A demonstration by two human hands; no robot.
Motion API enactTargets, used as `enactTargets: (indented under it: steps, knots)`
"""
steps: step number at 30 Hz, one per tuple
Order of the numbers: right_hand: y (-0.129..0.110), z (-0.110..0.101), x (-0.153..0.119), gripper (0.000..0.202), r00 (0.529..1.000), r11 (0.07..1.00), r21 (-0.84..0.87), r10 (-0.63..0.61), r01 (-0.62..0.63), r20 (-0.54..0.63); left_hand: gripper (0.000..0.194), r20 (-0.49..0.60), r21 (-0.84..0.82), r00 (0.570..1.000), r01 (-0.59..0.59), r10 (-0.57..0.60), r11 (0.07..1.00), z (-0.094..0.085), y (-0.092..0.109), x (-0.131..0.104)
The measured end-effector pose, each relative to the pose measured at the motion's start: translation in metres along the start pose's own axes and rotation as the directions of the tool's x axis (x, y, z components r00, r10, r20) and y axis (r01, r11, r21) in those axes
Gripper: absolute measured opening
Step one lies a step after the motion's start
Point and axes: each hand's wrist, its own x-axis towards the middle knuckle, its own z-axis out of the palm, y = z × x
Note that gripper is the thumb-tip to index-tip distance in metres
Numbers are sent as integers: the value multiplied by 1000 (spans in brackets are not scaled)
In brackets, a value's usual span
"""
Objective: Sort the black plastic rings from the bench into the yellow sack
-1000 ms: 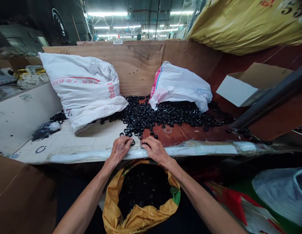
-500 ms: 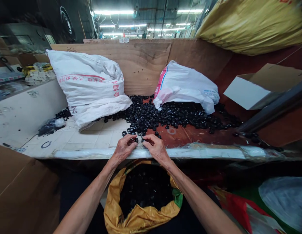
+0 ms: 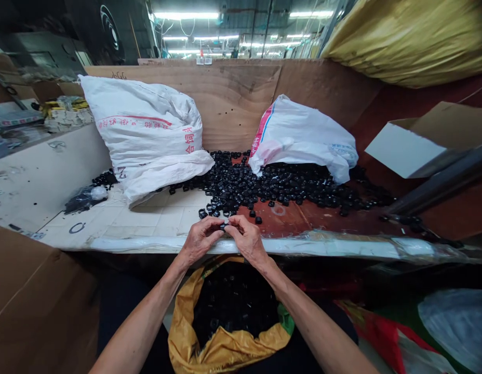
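My left hand (image 3: 203,237) and my right hand (image 3: 246,237) meet over the table's front edge. Both are closed, thumb against fingers, on small black plastic pieces (image 3: 224,226) held end to end between the fingertips. Fingers cover most of these pieces, so I cannot make out their exact shape. Just beyond the fingertips a heap of similar black pieces (image 3: 241,187) spreads over the tabletop. Below my hands stands an open yellow sack (image 3: 182,332) with many black pieces (image 3: 235,304) inside.
Two white woven sacks (image 3: 147,124), (image 3: 303,132) lie at the back against a wooden board (image 3: 221,124). An open white carton (image 3: 404,148) and a dark metal bar (image 3: 439,182) are at the right. A yellow bag (image 3: 412,41) hangs over the upper right.
My hands have come together, bringing the black pieces they hold into contact. The whole view has shifted slightly.
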Motion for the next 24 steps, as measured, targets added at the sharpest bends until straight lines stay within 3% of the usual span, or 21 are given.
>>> enactTargets:
  steps: [5,11,19,24]
  knots:
    - [-3,-2,-1,17,988,983,-104,-153,154,15,23,-7,4,1000,-8,8,1000,1,-3,0]
    - [-4,-4,1,13,974,974,-2,-224,225,28,25,0,-77,995,98,-98,992,0,-4,0]
    - [-3,3,2,20,995,994,42,-98,98,11,28,-14,-162,981,188,-193,969,-3,2,3]
    - [-1,4,5,14,1000,988,154,16,-14,-12,25,-75,-167,990,107,-120,980,-1,-3,2]
